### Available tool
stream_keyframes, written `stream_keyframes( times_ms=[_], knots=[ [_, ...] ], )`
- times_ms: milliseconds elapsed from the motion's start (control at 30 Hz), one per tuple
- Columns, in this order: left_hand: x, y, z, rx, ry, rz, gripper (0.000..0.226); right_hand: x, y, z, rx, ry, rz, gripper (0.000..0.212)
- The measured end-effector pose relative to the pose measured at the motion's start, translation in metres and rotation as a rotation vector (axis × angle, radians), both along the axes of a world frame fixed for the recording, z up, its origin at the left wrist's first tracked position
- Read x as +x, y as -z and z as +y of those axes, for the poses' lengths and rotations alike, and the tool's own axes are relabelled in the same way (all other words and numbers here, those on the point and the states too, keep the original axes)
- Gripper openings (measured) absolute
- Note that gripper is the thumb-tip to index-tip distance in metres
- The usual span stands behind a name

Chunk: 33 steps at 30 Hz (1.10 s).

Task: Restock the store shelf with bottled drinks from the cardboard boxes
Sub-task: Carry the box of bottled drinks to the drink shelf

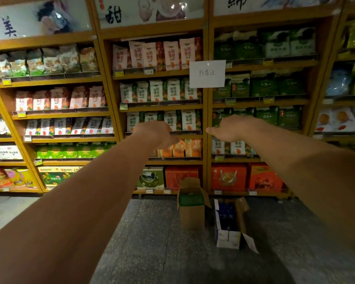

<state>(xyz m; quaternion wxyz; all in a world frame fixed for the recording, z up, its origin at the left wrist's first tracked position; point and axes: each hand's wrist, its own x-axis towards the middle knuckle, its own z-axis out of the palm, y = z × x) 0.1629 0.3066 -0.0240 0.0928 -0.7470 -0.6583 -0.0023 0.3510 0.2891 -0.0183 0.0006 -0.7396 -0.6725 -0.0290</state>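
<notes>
Both my arms reach straight out toward a wooden store shelf (158, 108). My left hand (154, 133) hangs palm down in front of the middle bay with its fingers curled under, and nothing shows in it. My right hand (232, 128) is level with it to the right, thumb pointing left, also with nothing in it. On the floor below stand two opened cardboard boxes: a brown box (192, 214) with green contents and a white-and-blue box (228, 238) with dark blue contents. I cannot make out any bottles.
The shelf bays hold rows of snack bags and, at the bottom, red gift cartons (229, 177). A white paper sign (207, 73) is taped to the upright between bays. Dark speckled floor (152, 242) lies between me and the boxes.
</notes>
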Motion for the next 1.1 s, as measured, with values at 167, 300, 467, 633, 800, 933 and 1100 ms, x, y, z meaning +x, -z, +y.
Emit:
stream_keyframes(
  times_ms=[167, 300, 467, 633, 800, 933, 1100],
  knots=[
    [0.007, 0.001, 0.043, -0.005, 0.010, 0.015, 0.064, 0.007, 0.001, 0.040, 0.004, -0.010, 0.009, 0.076],
    [0.007, 0.004, 0.086, -0.009, 0.033, 0.028, 0.062, 0.004, 0.009, 0.081, -0.012, -0.018, 0.010, 0.075],
    [-0.002, 0.009, 0.159, -0.017, 0.081, 0.029, 0.062, -0.003, 0.016, 0.149, -0.028, 0.035, 0.000, 0.078],
    [-0.023, 0.005, 0.236, -0.022, 0.103, 0.032, 0.062, -0.024, 0.013, 0.218, -0.015, 0.088, 0.018, 0.076],
    [-0.046, 0.004, 0.300, -0.018, 0.171, 0.096, 0.062, -0.054, 0.014, 0.272, -0.014, 0.122, 0.063, 0.075],
    [-0.055, 0.012, 0.336, -0.020, 0.198, 0.105, 0.058, -0.066, 0.020, 0.303, -0.037, 0.137, 0.036, 0.077],
    [-0.061, 0.023, 0.371, -0.031, 0.218, 0.101, 0.057, -0.068, 0.024, 0.338, -0.041, 0.156, 0.032, 0.075]
  ],
)
